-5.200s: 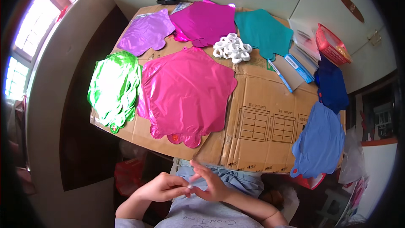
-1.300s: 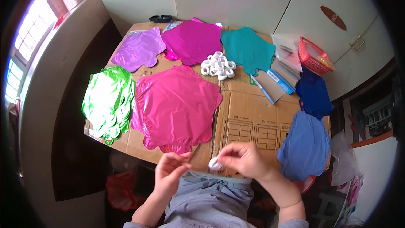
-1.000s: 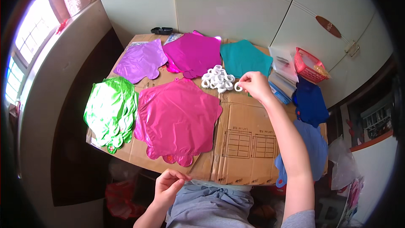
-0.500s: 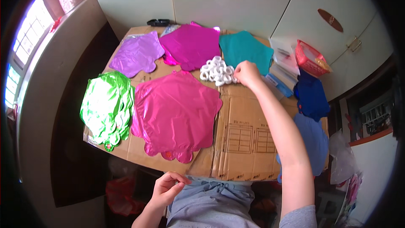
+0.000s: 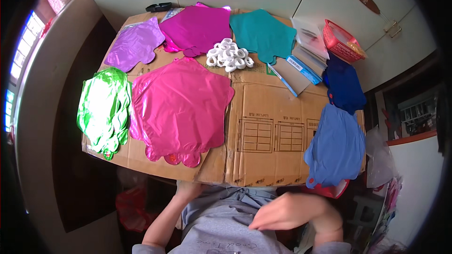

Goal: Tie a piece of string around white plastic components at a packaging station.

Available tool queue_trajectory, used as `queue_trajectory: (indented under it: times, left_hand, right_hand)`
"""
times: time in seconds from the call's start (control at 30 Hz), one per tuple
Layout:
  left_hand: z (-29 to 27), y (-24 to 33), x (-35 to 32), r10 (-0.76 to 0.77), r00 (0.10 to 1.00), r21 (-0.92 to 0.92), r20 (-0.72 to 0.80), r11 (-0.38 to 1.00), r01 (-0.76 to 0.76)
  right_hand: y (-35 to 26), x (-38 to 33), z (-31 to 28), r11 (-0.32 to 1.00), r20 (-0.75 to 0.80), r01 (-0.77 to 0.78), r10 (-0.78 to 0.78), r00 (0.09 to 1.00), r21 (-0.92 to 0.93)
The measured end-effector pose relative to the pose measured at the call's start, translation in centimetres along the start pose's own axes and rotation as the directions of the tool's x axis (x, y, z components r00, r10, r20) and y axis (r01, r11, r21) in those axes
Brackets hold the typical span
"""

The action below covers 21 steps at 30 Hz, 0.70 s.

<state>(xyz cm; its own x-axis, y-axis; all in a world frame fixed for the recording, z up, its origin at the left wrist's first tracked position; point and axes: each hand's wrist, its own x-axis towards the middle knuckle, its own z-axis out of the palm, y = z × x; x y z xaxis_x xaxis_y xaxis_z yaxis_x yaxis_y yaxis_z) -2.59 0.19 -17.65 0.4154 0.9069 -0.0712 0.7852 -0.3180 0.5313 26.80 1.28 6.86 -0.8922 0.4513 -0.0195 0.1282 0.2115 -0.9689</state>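
Rings (image 5: 229, 55): white, heaped on the cardboard (image 5: 263, 96), beyond the pink foil (image 5: 183, 108) and near the teal sheet (image 5: 263, 33).
Left hand (image 5: 189, 189): at the cardboard's near edge, fingers hidden from me; I cannot tell its grip.
Right hand (image 5: 288, 210): blurred before the grey shirt (image 5: 219, 233), fingers together; I cannot tell whether it grasps anything.

From my remote post, I have the ring heap (image 5: 229, 55) on the cardboard (image 5: 278, 171), behind and right of the middle foil pile (image 5: 183, 108); the basket (image 5: 345, 44) sits farther right, behind the flat box (image 5: 305, 69).
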Motion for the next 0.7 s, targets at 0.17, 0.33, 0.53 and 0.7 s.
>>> queue_trajectory:
  times: [0.17, 0.33, 0.53, 0.7]
  left_hand:
    - [-3.0, -0.7, 0.2, -0.075, 0.996, -0.096, 0.049, 0.992, 0.08]
    - [-4.5, -3.7, -1.6, -0.314, 0.949, 0.106, 0.012, 0.944, 0.311]
    - [-7.1, -5.5, -2.9, -0.05, 0.932, 0.499, -0.36, 0.834, 0.238]
    - [-8.8, 4.3, -1.2, 0.117, 0.973, -0.01, 0.199, 0.993, -0.117]
  right_hand:
    - [15.7, -1.1, 12.0, 0.91, -0.557, -0.376, 0.226, 0.799, -0.171]
    - [20.0, 1.1, 14.5, 0.811, -0.608, -0.541, 0.32, 0.727, -0.22]
    - [17.7, 1.0, 13.1, 0.829, -0.536, -0.442, 0.213, 0.817, -0.343]
    - [12.2, 1.7, 11.1, 0.971, -0.584, -0.184, 0.06, 0.809, -0.155]
